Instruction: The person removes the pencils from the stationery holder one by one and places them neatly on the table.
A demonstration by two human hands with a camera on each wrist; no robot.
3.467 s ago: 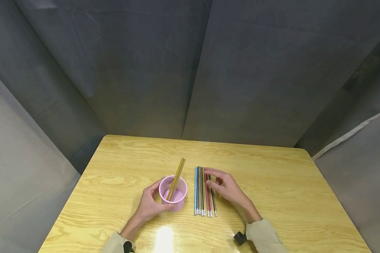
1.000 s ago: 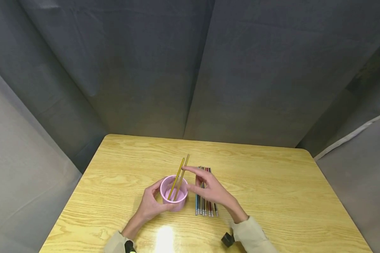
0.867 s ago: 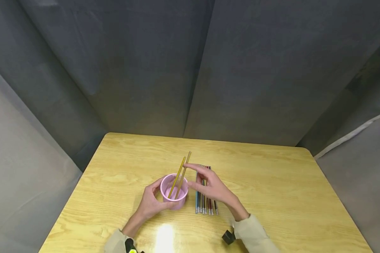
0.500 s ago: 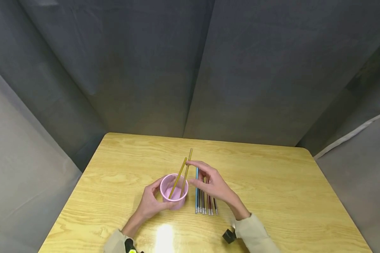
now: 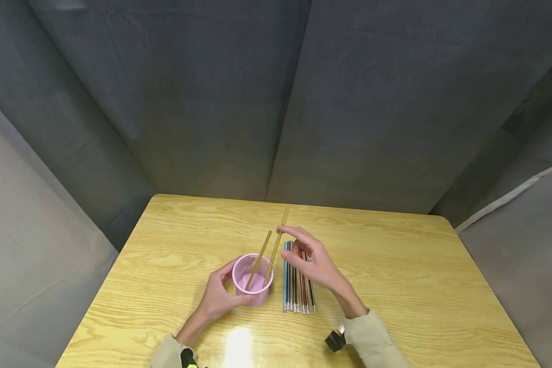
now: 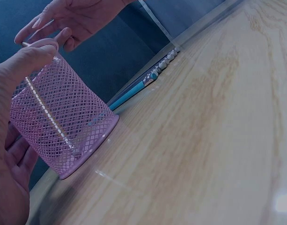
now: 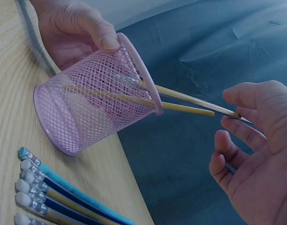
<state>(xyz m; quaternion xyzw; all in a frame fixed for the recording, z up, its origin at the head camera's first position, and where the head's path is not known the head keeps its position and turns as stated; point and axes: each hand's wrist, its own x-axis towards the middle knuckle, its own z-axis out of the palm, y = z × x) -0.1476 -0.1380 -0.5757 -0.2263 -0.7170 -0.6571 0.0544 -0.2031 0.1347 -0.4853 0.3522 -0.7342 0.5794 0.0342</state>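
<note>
A pink mesh pencil cup stands on the table, and my left hand grips it round the left side with the thumb at the near side. Above its rim my right hand pinches a yellow pencil near its upper end. That pencil's eraser end is still inside the cup, just below the rim in the right wrist view. A second yellow pencil leans in the cup, untouched by my right hand. Below and beside the right hand lies a row of several pencils, light blue, dark, yellow and red.
The wood-grain table has rounded far corners. Dark grey cloth hangs behind it, with paler cloth at both sides. A small black device is at my right sleeve.
My right hand has moved from over the pencil row to the cup and pinched one of its two yellow pencils. That pencil has risen and shifted right; the cup stays in place.
</note>
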